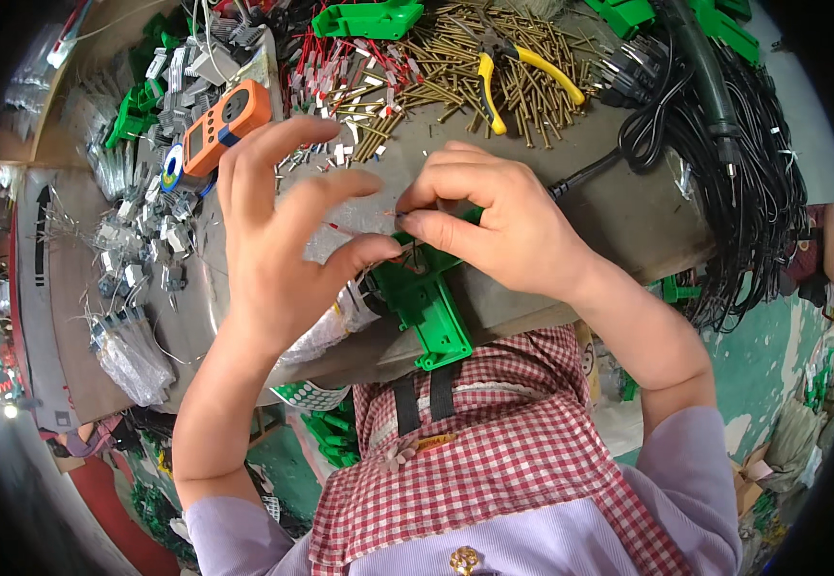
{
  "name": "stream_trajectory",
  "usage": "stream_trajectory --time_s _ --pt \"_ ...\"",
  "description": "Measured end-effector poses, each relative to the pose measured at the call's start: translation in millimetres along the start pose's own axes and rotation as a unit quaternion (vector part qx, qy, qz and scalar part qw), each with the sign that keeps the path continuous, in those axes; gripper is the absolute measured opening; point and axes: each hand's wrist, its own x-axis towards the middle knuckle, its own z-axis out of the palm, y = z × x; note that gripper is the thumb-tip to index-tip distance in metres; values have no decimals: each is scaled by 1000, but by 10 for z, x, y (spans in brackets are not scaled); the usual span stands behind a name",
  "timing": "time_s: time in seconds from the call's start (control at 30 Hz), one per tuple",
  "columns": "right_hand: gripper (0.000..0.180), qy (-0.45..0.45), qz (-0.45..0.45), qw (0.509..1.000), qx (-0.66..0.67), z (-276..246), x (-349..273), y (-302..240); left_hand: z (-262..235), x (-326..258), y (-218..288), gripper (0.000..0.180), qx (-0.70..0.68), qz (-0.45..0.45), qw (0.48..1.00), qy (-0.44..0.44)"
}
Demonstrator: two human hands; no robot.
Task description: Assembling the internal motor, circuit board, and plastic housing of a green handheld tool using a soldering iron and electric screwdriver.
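A green plastic housing (pixel 438 322) lies tilted at the table's near edge, its open side up and its upper part behind my right hand (pixel 505 219). That hand is closed in a pinch over it, thumb against index finger, on a thin wire (pixel 389 212) whose bare copper-coloured strands poke out to the left. My left hand (pixel 278 230) is open, fingers spread and slightly blurred, its thumb tip beside the housing. A small red-tipped lead (pixel 338 228) shows between the hands. A black cable (pixel 585 174) runs up to the right from behind my right hand.
Long brass-coloured screws (pixel 446 58) lie heaped at the back with yellow-handled pliers (pixel 523 82) on them. An orange meter (pixel 228 125) rests left, near grey parts (pixel 139 235). Coiled black cables (pixel 753 192) and a hanging power screwdriver (pixel 705 77) are at the right.
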Motion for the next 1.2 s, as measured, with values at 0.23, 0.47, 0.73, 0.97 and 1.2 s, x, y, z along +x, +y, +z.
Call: stream_trajectory --time_s 0.23,0.47,0.73,0.97,1.2 --pt "8 37 -102 976 -191 28 12 -101 23 -67 -147 13 -509 -351 759 -204" --pt "9 -29 48 996 75 30 11 5 -17 -28 8 17 63 58 996 18" --pt "9 -25 13 1000 -10 14 30 15 26 -86 -70 8 -61 -26 998 -15" --pt "13 -10 -67 990 -126 39 57 -69 46 -74 -138 8 -340 -231 896 -168" --pt "13 -19 -45 992 -116 84 68 -22 475 -69 -971 9 35 -114 990 -77"
